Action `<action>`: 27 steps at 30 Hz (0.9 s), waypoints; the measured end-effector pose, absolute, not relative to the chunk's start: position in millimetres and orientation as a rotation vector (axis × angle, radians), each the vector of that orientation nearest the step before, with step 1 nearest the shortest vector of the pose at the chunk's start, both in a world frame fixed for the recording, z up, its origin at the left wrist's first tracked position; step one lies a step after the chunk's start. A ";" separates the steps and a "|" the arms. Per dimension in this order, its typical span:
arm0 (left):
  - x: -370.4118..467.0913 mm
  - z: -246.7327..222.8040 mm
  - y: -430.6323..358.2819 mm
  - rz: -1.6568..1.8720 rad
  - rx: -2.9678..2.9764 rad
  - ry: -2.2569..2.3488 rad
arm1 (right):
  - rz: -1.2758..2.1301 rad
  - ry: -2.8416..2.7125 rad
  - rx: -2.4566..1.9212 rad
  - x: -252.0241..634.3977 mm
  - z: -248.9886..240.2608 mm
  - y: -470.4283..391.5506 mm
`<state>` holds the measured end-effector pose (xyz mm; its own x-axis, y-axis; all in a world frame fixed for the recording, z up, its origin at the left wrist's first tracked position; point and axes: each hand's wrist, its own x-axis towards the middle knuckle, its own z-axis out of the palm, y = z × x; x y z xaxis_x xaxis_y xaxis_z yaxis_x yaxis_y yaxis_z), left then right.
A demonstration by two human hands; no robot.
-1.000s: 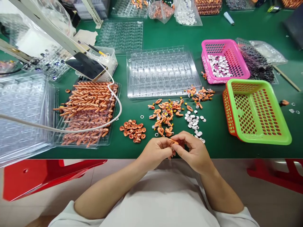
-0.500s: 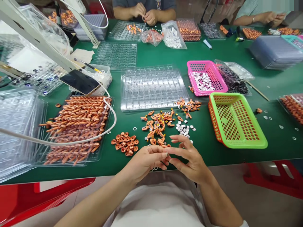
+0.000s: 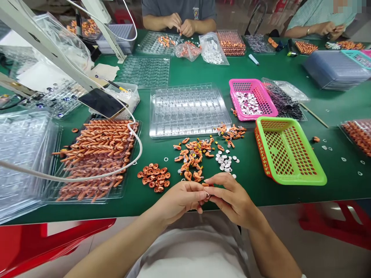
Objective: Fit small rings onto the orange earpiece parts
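Note:
Above the table's front edge, my left hand (image 3: 185,199) pinches something tiny between thumb and forefinger, too small and covered to name. Against it from the other side press the fingertips of my right hand (image 3: 234,199), curled and closed around the same spot. An orange bit shows beside the right fingertips. Just beyond the hands lies a loose heap of curved orange parts (image 3: 194,154) with yellow and silvery ends. White discs (image 3: 226,161) are scattered to its right. To its left sits a pile of copper-coloured round cups (image 3: 154,177).
A clear moulded tray (image 3: 188,110) lies ahead. Pink (image 3: 271,108) and green (image 3: 311,179) baskets stand at right. Stacked trays of orange parts (image 3: 98,154), a white cable (image 3: 72,178), a phone (image 3: 102,103) and a lamp arm (image 3: 55,54) occupy the left. Two people work across the table.
My right fingers, spread before, have drawn in and curled closer to the left fingertips. The view has shifted slightly, and the table's objects stay put.

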<state>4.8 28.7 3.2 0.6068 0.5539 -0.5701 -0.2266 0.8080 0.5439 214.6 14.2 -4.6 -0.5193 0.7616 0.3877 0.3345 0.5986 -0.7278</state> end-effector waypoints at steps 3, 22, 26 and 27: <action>6.3 4.6 28.2 0.473 0.427 0.801 | 0.802 -2.030 -0.878 212.0 -7.0 12.8; 14.9 20.0 22.3 0.662 0.704 1.018 | 1.462 -1.104 -1.031 191.0 -32.7 -2.2; 14.9 19.3 21.5 0.665 0.717 1.030 | 1.468 -1.114 -1.050 189.6 -33.2 -3.2; 14.6 18.4 21.3 0.665 0.716 1.032 | 1.466 -1.119 -1.051 189.1 -32.4 -3.3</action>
<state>14.6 21.3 18.4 0.3647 0.7742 -0.5173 -0.1514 0.5975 0.7875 189.1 -3.3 -32.4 -0.1508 0.9860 -0.0718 -0.1902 -0.1002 -0.9766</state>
